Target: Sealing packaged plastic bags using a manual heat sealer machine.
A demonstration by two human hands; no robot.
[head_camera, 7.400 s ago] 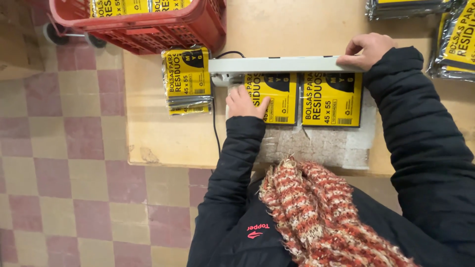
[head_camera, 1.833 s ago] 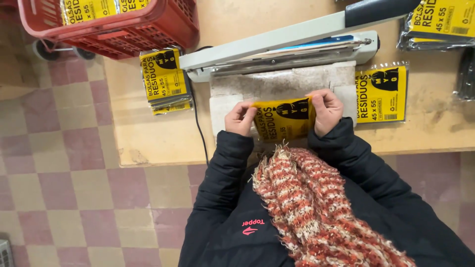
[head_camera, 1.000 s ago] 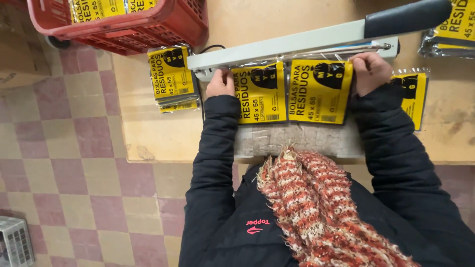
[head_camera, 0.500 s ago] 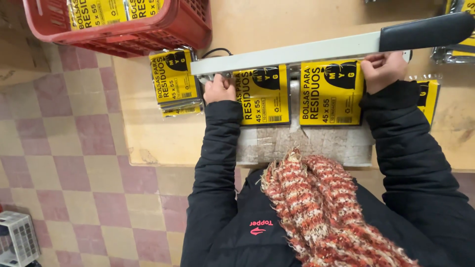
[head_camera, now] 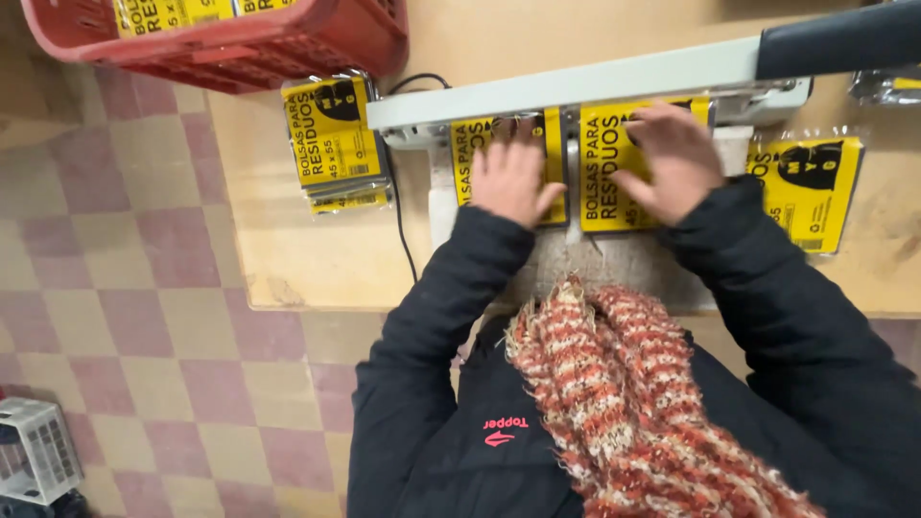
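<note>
Two yellow bag packets lie side by side under the raised arm of a white heat sealer with a dark handle. My left hand rests flat, fingers spread, on the left packet. My right hand lies flat on the right packet. Both packets' top edges sit at the sealer's bar. A grey cloth lies beneath them on the wooden table.
A stack of yellow packets lies left of the sealer, by its black cord. Another yellow packet lies at the right. A red basket with packets stands at the back left. A white crate sits on the checkered floor.
My hands have slid from the packets' outer edges onto their faces and now press them flat. The sealer arm stays raised.
</note>
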